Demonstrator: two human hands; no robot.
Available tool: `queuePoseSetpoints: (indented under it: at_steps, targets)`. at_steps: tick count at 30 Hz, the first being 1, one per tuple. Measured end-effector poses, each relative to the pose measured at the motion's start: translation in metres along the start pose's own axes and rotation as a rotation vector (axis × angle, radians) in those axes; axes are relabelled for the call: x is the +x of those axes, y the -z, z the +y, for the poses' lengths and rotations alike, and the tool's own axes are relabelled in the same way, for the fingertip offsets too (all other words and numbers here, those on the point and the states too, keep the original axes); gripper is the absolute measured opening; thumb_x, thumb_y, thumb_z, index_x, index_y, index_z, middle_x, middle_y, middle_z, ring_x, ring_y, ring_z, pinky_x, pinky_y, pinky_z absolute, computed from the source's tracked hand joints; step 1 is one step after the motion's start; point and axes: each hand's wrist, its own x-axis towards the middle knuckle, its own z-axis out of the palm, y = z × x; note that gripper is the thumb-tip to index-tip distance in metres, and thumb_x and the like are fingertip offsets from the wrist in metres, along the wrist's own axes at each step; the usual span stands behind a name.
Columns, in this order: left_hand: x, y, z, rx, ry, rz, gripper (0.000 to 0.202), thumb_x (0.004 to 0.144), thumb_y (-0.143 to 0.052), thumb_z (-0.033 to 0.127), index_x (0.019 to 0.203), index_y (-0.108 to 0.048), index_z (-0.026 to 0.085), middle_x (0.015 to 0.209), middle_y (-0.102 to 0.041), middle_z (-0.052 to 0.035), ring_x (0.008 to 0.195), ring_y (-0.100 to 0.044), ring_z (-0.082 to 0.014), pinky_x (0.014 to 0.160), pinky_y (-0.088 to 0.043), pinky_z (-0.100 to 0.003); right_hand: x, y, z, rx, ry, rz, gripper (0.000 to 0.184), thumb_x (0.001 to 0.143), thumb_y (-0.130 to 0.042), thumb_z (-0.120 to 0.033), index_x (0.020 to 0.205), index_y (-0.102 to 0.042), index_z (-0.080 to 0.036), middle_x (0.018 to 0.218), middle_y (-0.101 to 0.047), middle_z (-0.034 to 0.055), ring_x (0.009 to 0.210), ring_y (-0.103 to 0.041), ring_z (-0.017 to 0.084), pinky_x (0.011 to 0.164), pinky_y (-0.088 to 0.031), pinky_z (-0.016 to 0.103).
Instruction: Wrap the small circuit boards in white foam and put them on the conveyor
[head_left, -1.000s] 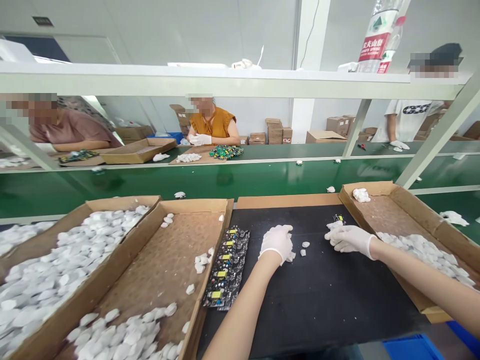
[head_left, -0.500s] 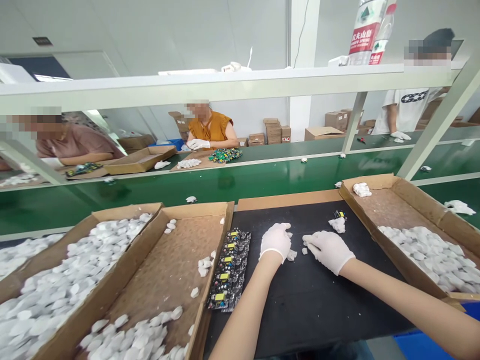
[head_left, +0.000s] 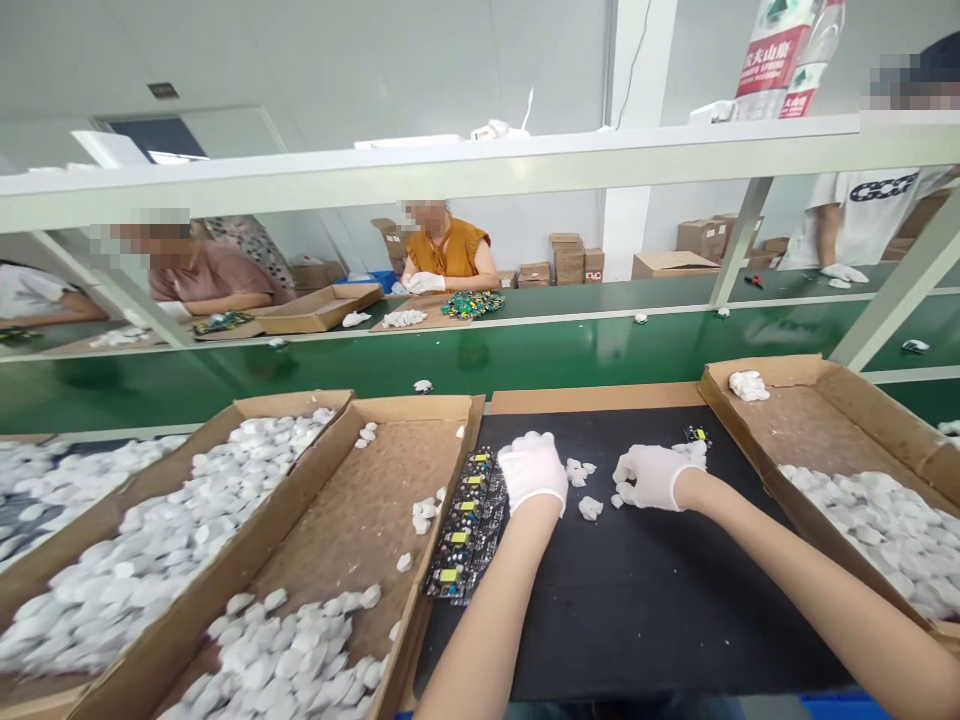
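Observation:
My left hand (head_left: 532, 470), in a white glove, is beside the right edge of a row of circuit boards (head_left: 466, 510) with yellow parts. Its fingers curl downward, and whatever they grip is hidden beneath the hand. My right hand (head_left: 654, 476), gloved too, has thumb and fingers pinched together at a small white putty-like lump (head_left: 622, 488). Between the hands, white lumps (head_left: 577, 472) and another white lump (head_left: 590, 509) lie on the black mat (head_left: 637, 610). Behind my right hand is a small circuit board (head_left: 697, 436) with white material next to it.
Cardboard trays holding white pieces flank the mat: two on the left, including the nearer tray (head_left: 322, 530), and one on the right (head_left: 787, 430). A green conveyor (head_left: 555, 345) crosses beyond, under a pale shelf beam (head_left: 450, 175). Several co-workers are across it.
My left hand has shifted left toward the circuit boards, away from the white lumps. My right hand's fingers have curled in more. The camera view has turned slightly left.

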Motion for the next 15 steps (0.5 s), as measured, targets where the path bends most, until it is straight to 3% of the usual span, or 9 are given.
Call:
queuePoseSetpoints:
  at_steps: [3,6,10,15]
  targets:
    - [0.004,0.008,-0.014,0.154,0.138,0.06,0.034,0.076,-0.053,0.016,0.11,-0.06,0.017,0.114,-0.057,-0.017,0.114,-0.048,-0.033,0.094,-0.031,-0.05,0.009,0.002,-0.001,-0.029,-0.068,0.086,0.016,0.07,-0.058,-0.024,0.081,-0.069,-0.023,0.088,-0.069,0.0061,0.075,-0.063,0.023,0.065,-0.041,0.03]
    - [0.01,0.007,-0.027,0.247,0.25,0.016,0.029,0.079,-0.05,0.021,0.105,-0.063,0.016,0.113,-0.057,-0.0182,0.112,-0.049,-0.0334,0.086,-0.039,-0.051,0.013,-0.005,0.002,-0.032,-0.091,0.157,0.019,0.076,-0.052,-0.022,0.089,-0.065,-0.021,0.089,-0.068,0.0069,0.074,-0.062,0.021,0.066,-0.04,0.029]
    - [0.016,0.0,-0.035,0.282,0.271,-0.074,0.028,0.072,-0.058,0.024,0.098,-0.066,0.017,0.11,-0.059,-0.0185,0.106,-0.053,-0.0342,0.074,-0.047,-0.045,0.01,-0.017,0.007,-0.031,-0.066,0.2,0.019,0.082,-0.046,-0.022,0.09,-0.063,-0.021,0.088,-0.067,0.005,0.076,-0.061,0.017,0.068,-0.039,0.026]
    - [0.011,0.001,-0.029,0.312,0.244,-0.064,0.027,0.074,-0.055,0.024,0.096,-0.067,0.016,0.108,-0.061,-0.0197,0.104,-0.054,-0.0356,0.077,-0.045,-0.047,0.006,-0.017,0.005,-0.063,-0.021,0.195,0.021,0.085,-0.044,-0.023,0.084,-0.065,-0.018,0.087,-0.066,0.0092,0.076,-0.062,0.02,0.068,-0.039,0.028]
